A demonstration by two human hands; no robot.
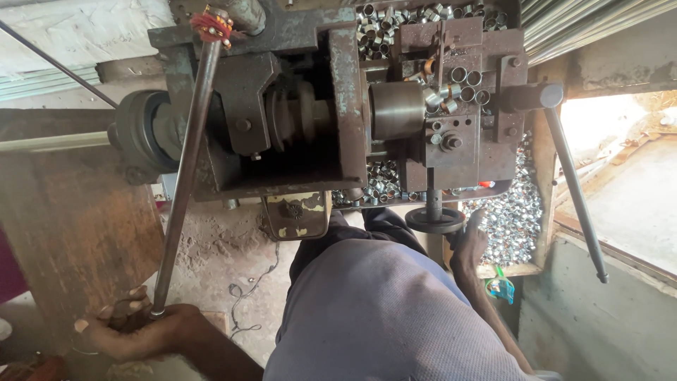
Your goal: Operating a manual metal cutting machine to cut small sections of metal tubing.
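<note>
Long steel lever: stiff, heavy, likely slick; left hand closed round its lower end. Right hand rests loosely open beside the small handwheel.

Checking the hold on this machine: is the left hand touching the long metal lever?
Touching. The head view shows the left hand with its fingers wrapped around the lower end of the long metal lever.

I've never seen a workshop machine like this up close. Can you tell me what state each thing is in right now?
Left hand: closed round the lower end of the long lever.
Long lever: slanting, held.
Right hand: reaching beside the small handwheel; grip unclear.
Small handwheel: not gripped.
Right-side lever: hanging free, untouched.
Metal rings: heaped loose in the tray.
Machine body: worn, rusty.
</note>
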